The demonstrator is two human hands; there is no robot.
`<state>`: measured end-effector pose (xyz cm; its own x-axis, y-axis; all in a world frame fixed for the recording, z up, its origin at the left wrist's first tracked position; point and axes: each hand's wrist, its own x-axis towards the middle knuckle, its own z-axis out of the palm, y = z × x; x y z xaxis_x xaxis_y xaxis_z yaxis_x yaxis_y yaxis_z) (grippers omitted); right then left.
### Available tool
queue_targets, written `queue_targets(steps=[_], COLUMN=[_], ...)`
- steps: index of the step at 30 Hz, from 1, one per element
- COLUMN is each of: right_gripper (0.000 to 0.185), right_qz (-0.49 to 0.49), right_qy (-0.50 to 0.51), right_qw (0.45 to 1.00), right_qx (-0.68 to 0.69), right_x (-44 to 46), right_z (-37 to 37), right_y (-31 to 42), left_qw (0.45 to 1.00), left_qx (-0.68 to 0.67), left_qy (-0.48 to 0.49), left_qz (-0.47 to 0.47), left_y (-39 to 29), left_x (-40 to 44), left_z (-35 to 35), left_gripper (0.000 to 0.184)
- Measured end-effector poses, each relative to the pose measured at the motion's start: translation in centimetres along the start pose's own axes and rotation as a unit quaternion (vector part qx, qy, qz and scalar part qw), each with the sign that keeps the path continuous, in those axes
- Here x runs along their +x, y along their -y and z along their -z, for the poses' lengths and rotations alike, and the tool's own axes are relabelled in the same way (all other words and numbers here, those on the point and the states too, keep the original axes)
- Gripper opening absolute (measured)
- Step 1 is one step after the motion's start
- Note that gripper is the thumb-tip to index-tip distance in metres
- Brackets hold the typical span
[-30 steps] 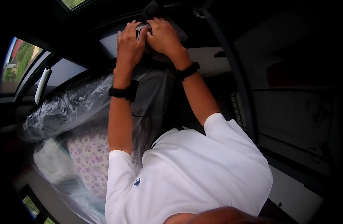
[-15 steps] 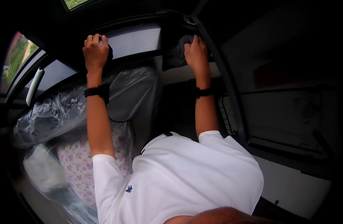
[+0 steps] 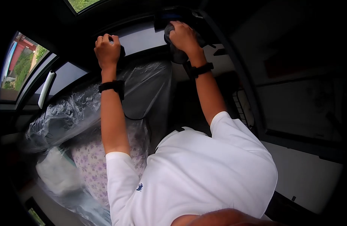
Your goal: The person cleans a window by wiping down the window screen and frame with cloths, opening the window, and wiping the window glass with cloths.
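My left hand (image 3: 107,51) is closed with curled fingers at the left end of a pale, glossy strip (image 3: 139,39). Something dark shows beside its palm, but I cannot make out what it grips. A dark grey cloth (image 3: 178,55) is bunched under my right hand (image 3: 183,35), whose fingers press it against the dark surface at the strip's right end. Part of the cloth hangs below the palm. Both wrists wear black straps.
Below my left arm lie a plastic-wrapped seat (image 3: 71,116) and a purple flowered fabric bundle (image 3: 90,162) under clear plastic. A white handle (image 3: 47,89) stands by the left window. To the right runs a dark frame (image 3: 237,64).
My right hand has moved up and left with the cloth, from the dark frame toward the pale strip. My left hand keeps its grip while the view shifts slightly.
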<state>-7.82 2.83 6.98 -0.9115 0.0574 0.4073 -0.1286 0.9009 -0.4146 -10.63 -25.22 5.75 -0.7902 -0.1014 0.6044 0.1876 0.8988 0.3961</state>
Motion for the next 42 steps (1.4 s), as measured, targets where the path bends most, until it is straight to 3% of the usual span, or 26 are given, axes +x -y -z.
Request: queue_targets(steps=[3, 6, 10, 12, 14, 17, 18, 19, 20, 22, 25, 28, 30, 32, 34, 36, 39, 42], right_gripper=[0.052, 0.056, 0.042, 0.041, 0.043, 0.035, 0.031, 0.027, 0.022, 0.025, 0.041, 0.048, 0.050, 0.050, 0.050, 0.049, 0.048, 0.049], right_qz=[-0.079, -0.113, -0.062, -0.088, -0.157, -0.169, -0.220, -0.262, -0.264, -0.195, -0.071, -0.026, -0.036, 0.090, 0.230, 0.213, 0.194, 0.170], right_qy=[-0.044, -0.081, -0.069, -0.071, 0.066, 0.040, -0.009, -0.048, -0.071, -0.118, -0.175, -0.143, -0.085, -0.021, 0.021, 0.025, 0.067, 0.092], right_qw=[0.990, 0.985, 0.977, 0.986, 0.984, 0.985, 0.938, 0.826, 0.781, 0.799, 0.926, 0.875, 0.875, 0.940, 0.948, 0.957, 0.966, 0.975], right_qx=[-0.103, -0.101, -0.190, -0.122, -0.045, 0.022, 0.268, 0.497, 0.562, 0.557, 0.327, 0.462, 0.475, 0.328, 0.217, 0.195, 0.159, 0.107], right_x=[-0.8, -3.1, -7.7, -10.9, -14.0, -15.1, -14.4, -13.5, -11.6, -7.4, -0.6, 3.9, 3.7, 3.1, 2.3, 2.1, 2.3, 2.4], right_z=[0.3, 2.2, 4.6, 3.7, 2.5, 1.0, 1.4, 1.5, 3.0, 3.7, 1.2, -2.8, -3.5, -5.9, -8.9, -9.2, -7.4, -4.7], right_y=[-2.1, -3.9, -4.3, -4.6, -5.7, -5.9, -5.7, -5.1, -2.3, 1.2, 3.5, 6.6, 11.6, 14.8, 16.8, 16.7, 15.6, 12.9], left_qw=[1.000, 1.000, 1.000, 1.000, 0.999, 0.999, 0.999, 0.999, 0.999, 0.994, 0.989, 0.991, 0.989, 0.988, 0.992, 0.988, 0.990, 0.992], left_qx=[-0.012, -0.016, -0.014, -0.012, -0.019, -0.017, -0.018, -0.004, 0.010, 0.040, 0.026, 0.000, -0.007, -0.017, -0.013, -0.051, -0.072, -0.125], left_qy=[-0.020, -0.019, -0.028, -0.029, -0.034, -0.029, -0.020, -0.015, -0.012, 0.058, 0.064, 0.028, 0.012, -0.003, -0.053, -0.078, -0.084, -0.022], left_qz=[0.005, -0.004, -0.001, 0.002, 0.012, 0.022, 0.029, 0.030, 0.032, 0.081, 0.129, 0.135, 0.146, 0.156, 0.117, 0.125, 0.083, 0.026], left_y=[-0.2, -0.2, -0.3, -0.2, -0.2, -0.1, -0.2, -0.4, -0.6, -1.0, -0.3, 0.1, -0.1, 0.3, 0.7, 0.5, 0.8, 0.6], left_x=[-0.1, -0.1, 0.0, 0.0, -0.1, 0.0, -0.2, -0.6, -0.5, -0.3, -0.1, -0.2, -0.5, -0.5, -0.9, -0.7, -0.7, -0.6], left_z=[-0.2, 0.0, 0.0, 0.0, -0.1, -0.2, 0.0, 0.1, 0.2, 0.9, 0.6, 0.3, 0.4, 0.5, 0.7, 0.8, 0.6, 0.9], left_gripper=[0.028, 0.028, 0.028, 0.028, 0.028, 0.027, 0.026, 0.025, 0.024, 0.025, 0.037, 0.048, 0.051, 0.055, 0.064, 0.063, 0.042, 0.030])
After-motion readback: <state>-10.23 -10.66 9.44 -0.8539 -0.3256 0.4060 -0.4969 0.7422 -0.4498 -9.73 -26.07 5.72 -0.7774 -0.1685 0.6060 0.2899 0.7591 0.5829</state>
